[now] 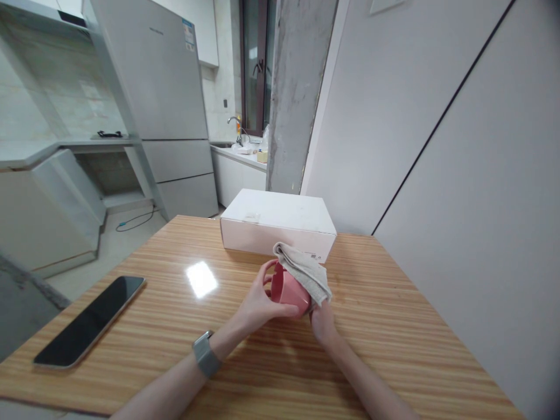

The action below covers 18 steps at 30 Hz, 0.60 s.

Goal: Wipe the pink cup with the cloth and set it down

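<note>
A pink, cup-like container (pixel 294 293) is held above the wooden table, tilted with its opening towards the left. My left hand (pixel 262 300) grips it from the left, thumb along the near side and fingers around the far rim. Over its right side lies a folded grey cloth (pixel 306 271), which my right hand (pixel 322 322) holds against the container from below. Most of my right fingers are hidden behind the cloth and the container. A watch with a grey band (pixel 205 353) is on my left wrist.
On the wooden table (pixel 166 326), a white box (pixel 280 219) stands just beyond my hands. A black smartphone (pixel 91 321) lies at the left. A pale wall (pixel 437 233) runs along the right side. A fridge (pixel 170 105) and sink counter stand farther back.
</note>
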Each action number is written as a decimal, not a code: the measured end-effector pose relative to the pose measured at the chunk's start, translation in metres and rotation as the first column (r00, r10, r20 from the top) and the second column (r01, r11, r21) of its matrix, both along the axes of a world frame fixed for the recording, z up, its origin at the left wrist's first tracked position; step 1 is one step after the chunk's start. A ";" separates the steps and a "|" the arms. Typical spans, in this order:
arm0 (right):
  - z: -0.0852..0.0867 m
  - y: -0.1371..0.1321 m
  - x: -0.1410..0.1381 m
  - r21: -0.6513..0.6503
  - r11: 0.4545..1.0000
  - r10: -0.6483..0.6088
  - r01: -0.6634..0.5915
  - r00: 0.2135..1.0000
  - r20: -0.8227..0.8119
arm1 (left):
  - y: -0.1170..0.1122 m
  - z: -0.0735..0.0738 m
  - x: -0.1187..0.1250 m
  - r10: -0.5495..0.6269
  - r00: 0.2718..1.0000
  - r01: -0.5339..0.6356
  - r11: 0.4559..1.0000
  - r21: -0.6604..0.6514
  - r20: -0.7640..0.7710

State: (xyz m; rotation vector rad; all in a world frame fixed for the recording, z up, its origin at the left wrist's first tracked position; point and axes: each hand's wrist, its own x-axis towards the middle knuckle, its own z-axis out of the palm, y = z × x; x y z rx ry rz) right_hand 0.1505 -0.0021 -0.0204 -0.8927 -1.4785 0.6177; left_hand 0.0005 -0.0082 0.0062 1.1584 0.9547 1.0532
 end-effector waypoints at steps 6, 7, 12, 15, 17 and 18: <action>0.009 -0.007 -0.010 -0.045 0.995 0.084 -0.086 0.995 -0.055 | 0.004 -0.004 0.001 0.085 0.995 -0.081 0.994 -0.069 0.047; 0.010 -0.008 -0.011 -0.036 0.993 0.111 -0.113 0.993 -0.044 | 0.005 -0.005 0.000 0.094 0.993 -0.087 0.993 -0.083 0.076; 0.010 -0.011 -0.008 0.038 0.979 0.193 -0.198 0.975 0.113 | 0.005 -0.008 -0.001 0.047 0.956 -0.013 0.993 -0.115 0.290; 0.008 -0.013 -0.005 0.078 0.980 0.170 -0.186 0.969 0.179 | 0.004 -0.009 0.001 0.048 0.922 0.007 0.990 -0.142 0.385; 0.008 -0.016 -0.005 0.098 0.976 0.165 -0.193 0.957 0.237 | 0.004 -0.009 0.001 0.050 0.886 0.020 0.989 -0.145 0.461; 0.009 -0.017 -0.005 0.111 0.972 0.170 -0.206 0.947 0.273 | 0.005 -0.010 0.001 0.045 0.868 0.032 0.989 -0.144 0.495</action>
